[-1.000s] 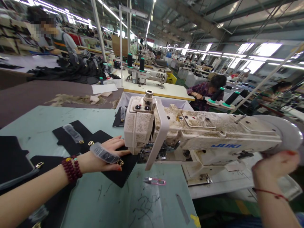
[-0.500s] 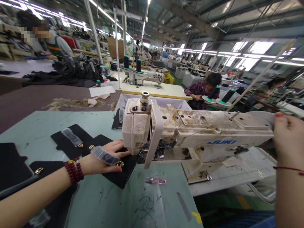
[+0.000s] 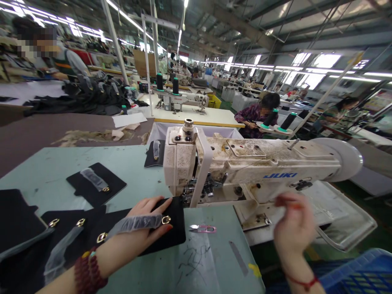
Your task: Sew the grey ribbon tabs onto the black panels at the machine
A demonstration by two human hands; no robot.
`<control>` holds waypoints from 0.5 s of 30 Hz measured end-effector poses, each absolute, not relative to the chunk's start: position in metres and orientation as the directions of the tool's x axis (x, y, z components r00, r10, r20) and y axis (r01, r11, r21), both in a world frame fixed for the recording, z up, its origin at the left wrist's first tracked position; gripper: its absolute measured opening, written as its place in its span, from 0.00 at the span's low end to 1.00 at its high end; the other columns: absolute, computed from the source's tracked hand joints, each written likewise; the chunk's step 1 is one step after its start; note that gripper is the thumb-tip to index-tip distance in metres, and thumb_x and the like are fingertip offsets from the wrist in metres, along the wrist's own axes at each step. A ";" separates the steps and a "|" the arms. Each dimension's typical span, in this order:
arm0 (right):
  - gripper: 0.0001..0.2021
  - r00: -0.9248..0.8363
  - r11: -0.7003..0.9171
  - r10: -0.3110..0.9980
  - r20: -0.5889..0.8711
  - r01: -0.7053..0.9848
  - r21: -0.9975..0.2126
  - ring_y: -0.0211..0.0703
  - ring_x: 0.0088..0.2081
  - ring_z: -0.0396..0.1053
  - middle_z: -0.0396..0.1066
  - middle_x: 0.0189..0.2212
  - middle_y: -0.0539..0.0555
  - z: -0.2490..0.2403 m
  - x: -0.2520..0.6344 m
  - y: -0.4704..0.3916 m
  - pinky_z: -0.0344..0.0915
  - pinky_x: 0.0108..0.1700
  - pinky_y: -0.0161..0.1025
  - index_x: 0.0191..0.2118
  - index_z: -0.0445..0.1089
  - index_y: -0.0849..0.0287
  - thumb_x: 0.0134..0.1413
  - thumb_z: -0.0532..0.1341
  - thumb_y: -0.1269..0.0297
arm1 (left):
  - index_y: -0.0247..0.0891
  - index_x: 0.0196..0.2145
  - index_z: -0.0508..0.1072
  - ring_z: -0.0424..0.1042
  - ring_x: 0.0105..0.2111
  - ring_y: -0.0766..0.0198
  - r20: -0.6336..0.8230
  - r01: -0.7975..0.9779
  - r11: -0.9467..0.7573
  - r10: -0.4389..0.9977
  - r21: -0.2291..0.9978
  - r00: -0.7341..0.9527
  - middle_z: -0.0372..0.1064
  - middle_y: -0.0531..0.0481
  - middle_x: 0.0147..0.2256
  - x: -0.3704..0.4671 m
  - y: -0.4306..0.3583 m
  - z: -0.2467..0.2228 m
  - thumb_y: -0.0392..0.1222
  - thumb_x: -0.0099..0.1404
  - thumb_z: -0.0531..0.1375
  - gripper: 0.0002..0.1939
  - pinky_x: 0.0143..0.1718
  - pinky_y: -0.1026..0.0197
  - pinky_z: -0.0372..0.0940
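Rests a spread left hand (image 3: 141,209), under a wrapped strap (image 3: 137,223), on a black panel (image 3: 176,228) beside the needle end of the sewing machine (image 3: 263,161), and holds a curled right hand (image 3: 292,228) before it, too blurred to tell if pinching anything.

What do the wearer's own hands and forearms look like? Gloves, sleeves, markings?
No gloves; no sleeves in view. The left hand has a stacked bracelet of round dark-red beads at the wrist, with a yellow bead among them, and orange-red nail polish. The right hand is motion-blurred; a thin red cord circles that wrist, and its nails look reddish too.
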State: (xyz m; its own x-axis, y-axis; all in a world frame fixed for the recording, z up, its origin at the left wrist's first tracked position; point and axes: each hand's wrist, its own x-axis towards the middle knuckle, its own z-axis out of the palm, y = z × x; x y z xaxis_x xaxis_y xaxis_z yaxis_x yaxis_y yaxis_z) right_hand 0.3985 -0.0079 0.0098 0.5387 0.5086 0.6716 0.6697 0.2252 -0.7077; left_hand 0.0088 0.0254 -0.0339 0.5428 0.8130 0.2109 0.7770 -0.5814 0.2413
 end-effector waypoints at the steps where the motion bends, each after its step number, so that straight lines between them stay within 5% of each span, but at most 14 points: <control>1: 0.23 0.346 0.233 0.835 0.428 0.483 -0.844 0.39 0.35 0.69 0.71 0.37 0.62 -0.006 0.361 -0.013 0.66 0.36 0.36 0.38 0.73 0.62 0.61 0.54 0.46 | 0.41 0.60 0.65 0.66 0.54 0.49 0.223 0.788 -0.569 0.821 0.237 0.526 0.66 0.40 0.55 0.011 0.023 -0.035 0.54 0.68 0.54 0.26 0.54 0.48 0.64; 4: 0.22 0.003 0.077 0.997 0.081 0.279 -0.957 0.40 0.31 0.69 0.71 0.30 0.58 -0.053 0.263 -0.012 0.65 0.30 0.32 0.35 0.75 0.63 0.58 0.56 0.46 | 0.41 0.60 0.66 0.65 0.53 0.48 0.249 0.796 -0.571 0.816 0.200 0.522 0.65 0.39 0.55 0.013 0.021 -0.038 0.54 0.68 0.54 0.26 0.54 0.46 0.64; 7: 0.27 -0.054 -0.147 0.987 -0.149 0.034 -0.989 0.37 0.29 0.65 0.67 0.26 0.55 -0.078 0.206 0.004 0.60 0.28 0.30 0.31 0.71 0.66 0.56 0.54 0.42 | 0.43 0.60 0.65 0.66 0.52 0.48 0.275 0.793 -0.594 0.791 0.135 0.546 0.66 0.40 0.55 0.013 0.023 -0.038 0.54 0.67 0.55 0.27 0.55 0.41 0.61; 15: 0.22 0.082 -0.104 0.992 -0.101 0.030 -0.994 0.31 0.27 0.49 0.55 0.22 0.50 -0.075 0.188 0.006 0.48 0.29 0.30 0.24 0.59 0.64 0.56 0.54 0.48 | 0.44 0.58 0.68 0.67 0.50 0.48 0.302 0.793 -0.605 0.771 0.073 0.561 0.68 0.41 0.53 0.015 0.022 -0.028 0.54 0.66 0.56 0.25 0.55 0.38 0.60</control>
State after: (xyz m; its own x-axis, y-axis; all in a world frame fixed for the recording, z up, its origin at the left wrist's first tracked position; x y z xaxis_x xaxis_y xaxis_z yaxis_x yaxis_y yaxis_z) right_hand 0.1877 0.0055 -0.0749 0.0816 0.9915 -0.1010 0.0305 -0.1038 -0.9941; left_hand 0.0153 0.0224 -0.0278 0.5609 0.7710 0.3017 0.7928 -0.6052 0.0726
